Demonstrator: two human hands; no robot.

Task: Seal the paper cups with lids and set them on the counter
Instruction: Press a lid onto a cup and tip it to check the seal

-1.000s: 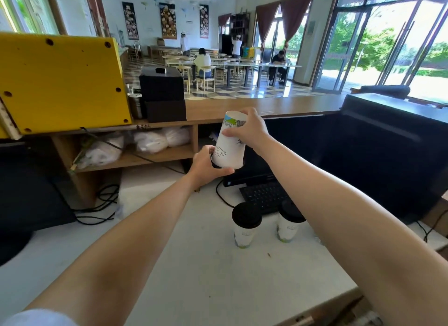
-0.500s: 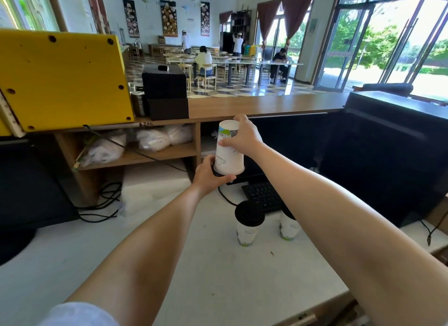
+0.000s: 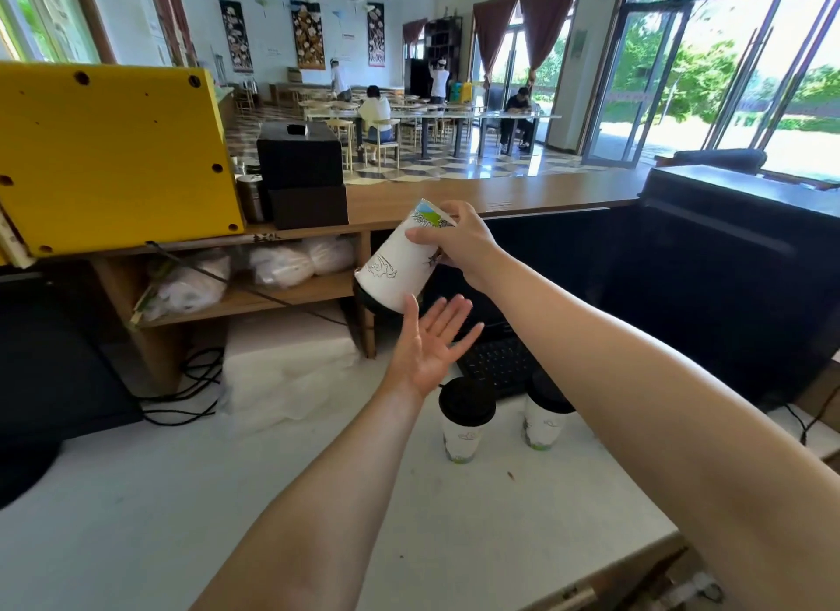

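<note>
My right hand (image 3: pixel 459 242) grips a white printed paper cup (image 3: pixel 400 265) near its base and holds it upside down and tilted in the air, its black lid (image 3: pixel 370 302) pointing down and left. My left hand (image 3: pixel 429 342) is open just below the cup, palm up with fingers spread, holding nothing. Two more paper cups with black lids stand upright on the white counter (image 3: pixel 182 497): one (image 3: pixel 464 422) below my left hand, the other (image 3: pixel 545 417) to its right, partly hidden by my right forearm.
A black keyboard (image 3: pixel 497 365) lies just behind the two cups, with a dark monitor (image 3: pixel 727 292) at the right. A wooden shelf (image 3: pixel 254 299) with white bags, a yellow box (image 3: pixel 109 155) and a black box (image 3: pixel 300 174) stand at the left. Cables (image 3: pixel 191 387) trail under the shelf.
My left hand has let go of the lid end of the cup and opened beneath it. My right hand has tilted the upside-down cup, swinging its lid end to the left.
</note>
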